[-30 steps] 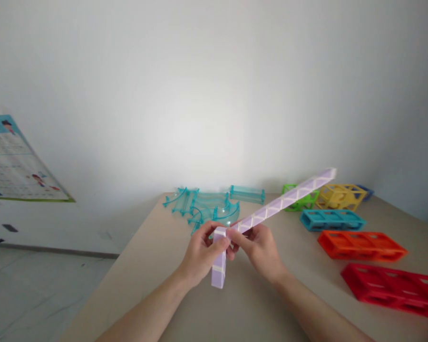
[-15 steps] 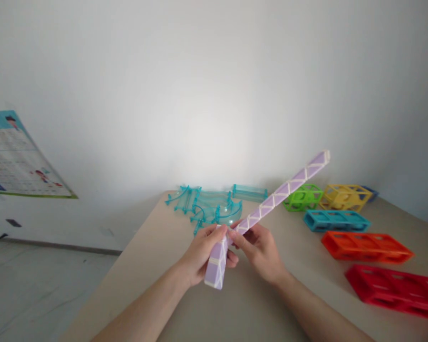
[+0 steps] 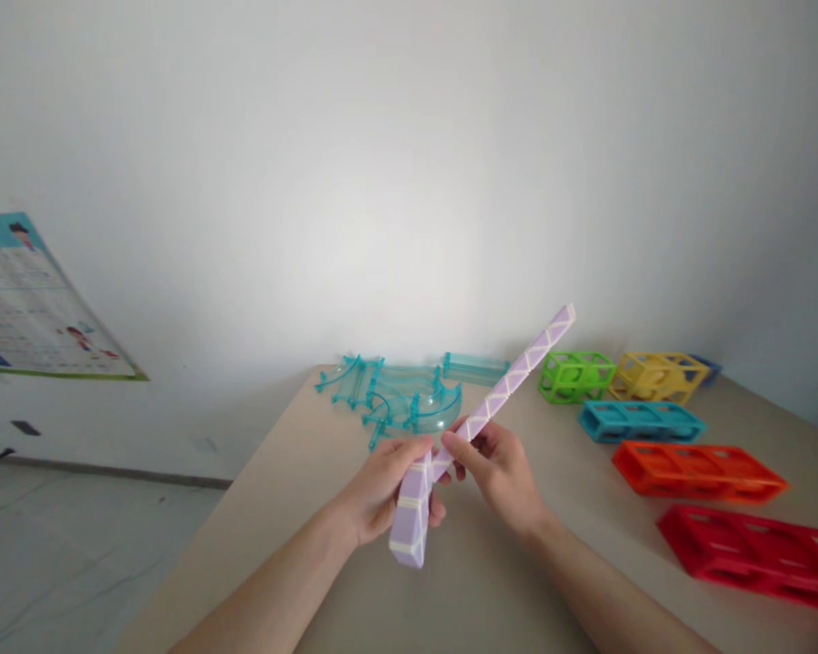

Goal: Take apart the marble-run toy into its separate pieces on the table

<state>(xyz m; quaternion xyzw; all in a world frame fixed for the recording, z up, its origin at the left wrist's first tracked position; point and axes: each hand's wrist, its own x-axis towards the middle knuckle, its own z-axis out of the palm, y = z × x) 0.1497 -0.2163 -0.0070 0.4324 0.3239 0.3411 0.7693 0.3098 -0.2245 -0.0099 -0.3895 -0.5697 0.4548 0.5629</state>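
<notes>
A purple and white snake puzzle (image 3: pixel 506 385) made of wedge segments is held above the table, bent near its lower end. My left hand (image 3: pixel 387 486) is closed around the short lower section, which points down toward me. Fingers of my right hand (image 3: pixel 494 468) pinch the long section just past the bend, thumb on top. From there the long section slants up and away to the right, its far tip in the air. Part of the bend is covered by my fingers.
Clear teal plastic track pieces (image 3: pixel 402 395) lie at the table's (image 3: pixel 259 509) back edge by the wall. On the right stand green (image 3: pixel 577 377), yellow (image 3: pixel 658 377), blue (image 3: pixel 643 421), orange (image 3: pixel 699 471) and red (image 3: pixel 756 554) plastic frame blocks. A poster (image 3: pixel 51 309) hangs on the left.
The long section's tip has swung left and slightly down, and the section appears shorter in view. Its lower end has dipped a little. Both hands keep their hold.
</notes>
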